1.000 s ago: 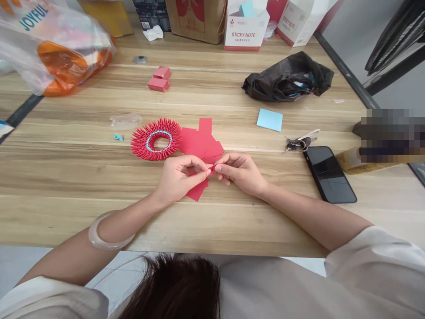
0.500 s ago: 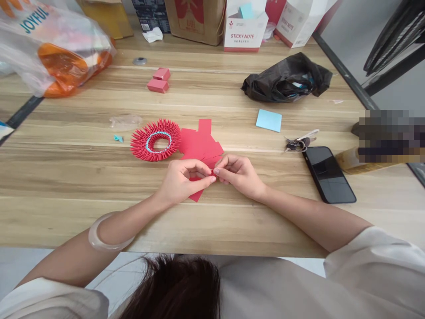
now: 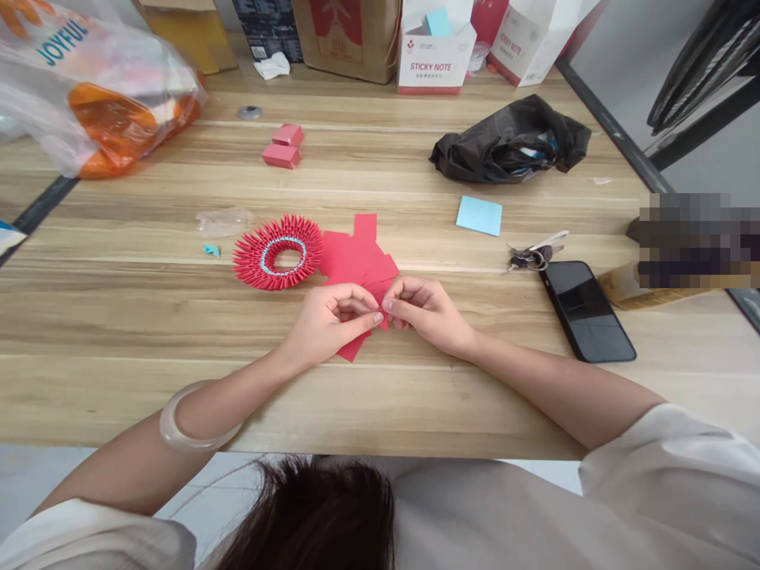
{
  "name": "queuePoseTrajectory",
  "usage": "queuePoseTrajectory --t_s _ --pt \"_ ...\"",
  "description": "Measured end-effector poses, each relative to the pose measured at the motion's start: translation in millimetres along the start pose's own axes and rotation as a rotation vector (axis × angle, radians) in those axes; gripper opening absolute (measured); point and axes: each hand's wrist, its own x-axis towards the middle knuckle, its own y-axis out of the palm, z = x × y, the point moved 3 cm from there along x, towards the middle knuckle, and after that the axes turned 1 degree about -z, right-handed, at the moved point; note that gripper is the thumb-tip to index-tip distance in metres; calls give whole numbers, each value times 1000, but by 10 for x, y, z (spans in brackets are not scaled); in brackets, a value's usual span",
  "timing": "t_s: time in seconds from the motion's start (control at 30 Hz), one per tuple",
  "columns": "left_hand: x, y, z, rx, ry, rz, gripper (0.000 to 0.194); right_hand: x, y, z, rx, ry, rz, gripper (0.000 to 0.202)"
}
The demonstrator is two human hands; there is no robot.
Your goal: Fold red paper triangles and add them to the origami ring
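My left hand (image 3: 332,321) and my right hand (image 3: 427,313) meet at the middle of the table, each in a pinch. Between their fingertips is a small red paper piece (image 3: 383,319), mostly hidden by the fingers. Under and behind the hands lie flat red paper sheets (image 3: 353,257), loosely overlapping. A ring of folded red paper (image 3: 248,255) with a light blue inner edge rests to their left, touching or nearly touching the sheets. A small teal folded piece (image 3: 211,249) lies left of the ring.
Two pink blocks (image 3: 281,156), a blue sticky pad (image 3: 479,215), a black plastic bag (image 3: 511,142), keys (image 3: 530,257) and a phone (image 3: 589,313) lie on the wooden table (image 3: 148,317). Sticky note boxes (image 3: 432,67), a brown paper bag (image 3: 368,47) and an orange-white bag (image 3: 119,103) stand behind.
More of the small red piece now shows below the fingertips. Both hands have stayed in nearly the same place; the view has shifted slightly.
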Motion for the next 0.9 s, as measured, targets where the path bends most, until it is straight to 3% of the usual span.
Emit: queuePoseTrajectory --t_s 0.23,0.4,0.63,0.9 --pt "11 -58 54 -103 7 -190 23 -12 29 -18 -49 30 18 21" --pt "24 -51 75 -145 10 -148 27 -12 25 -36 -21 17 -1 18" --pt "41 -43 95 -176 -52 -110 13 -6 10 -27 69 35 -18 18" --pt "20 -30 67 -154 -43 -17 12 -4 1 -47 12 43 -57 13"
